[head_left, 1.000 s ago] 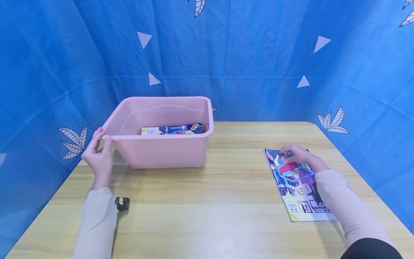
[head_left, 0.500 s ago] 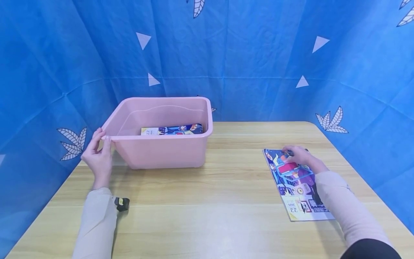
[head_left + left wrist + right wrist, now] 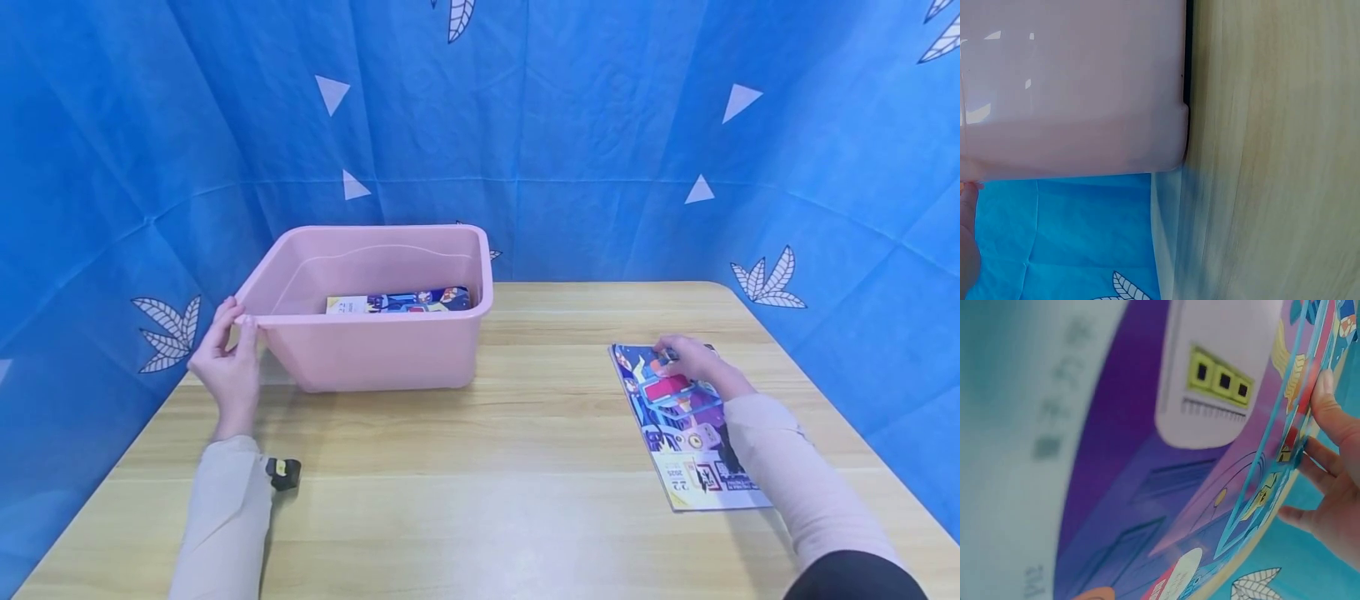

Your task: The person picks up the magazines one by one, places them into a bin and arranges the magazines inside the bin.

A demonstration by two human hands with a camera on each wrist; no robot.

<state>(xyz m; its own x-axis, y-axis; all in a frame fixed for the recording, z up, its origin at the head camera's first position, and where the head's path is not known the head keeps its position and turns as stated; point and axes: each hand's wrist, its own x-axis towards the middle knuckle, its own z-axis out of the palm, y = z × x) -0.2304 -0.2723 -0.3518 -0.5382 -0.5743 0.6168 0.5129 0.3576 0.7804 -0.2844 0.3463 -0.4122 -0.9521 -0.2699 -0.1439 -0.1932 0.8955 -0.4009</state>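
A pink plastic bin [image 3: 375,354] stands at the back left of the table, with a colourful magazine [image 3: 435,298] lying inside it. My left hand [image 3: 228,358] grips the bin's near left corner at the rim. In the left wrist view only part of that hand [image 3: 967,231] shows beside the bin wall [image 3: 1085,81]. On the right lies another illustrated magazine [image 3: 678,450], flat on the table. My right hand [image 3: 693,360] is at its far right part. In the right wrist view, the thumb [image 3: 1329,403] lies on the cover and the other fingers [image 3: 1319,469] are at the edge.
A small black object with a yellow mark [image 3: 283,472] shows beside the left sleeve at the wrist. The wooden table [image 3: 480,467] has a blue curtain [image 3: 585,150] with leaf and triangle prints around its back and sides.
Both hands, the bin and the magazines keep almost the same places. The right forearm has shifted very slightly to the left.
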